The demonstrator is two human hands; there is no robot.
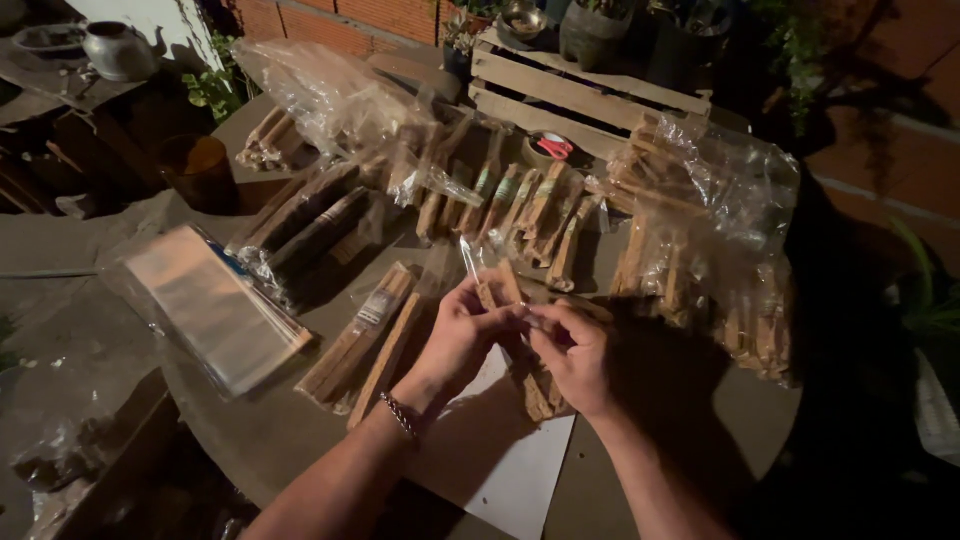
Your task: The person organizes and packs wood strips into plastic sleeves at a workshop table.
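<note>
My left hand (462, 333) grips a narrow clear sleeve (472, 262) with a wooden stick (497, 285) in it, held upright over the round table (270, 430). My right hand (574, 356) pinches the lower end of that same packet, fingers touching the left hand. A bracelet sits on my left wrist. Under my hands lie bagged wooden sticks (365, 335) and a white sheet of paper (525, 475).
A stack of flat clear sleeves (215, 305) lies at the left. Several wrapped stick bundles (520, 205) fan across the middle. Plastic bags of sticks (720, 260) fill the right. A tape roll (548, 148), a wooden crate (590, 90) and a dark cup (195, 170) stand behind.
</note>
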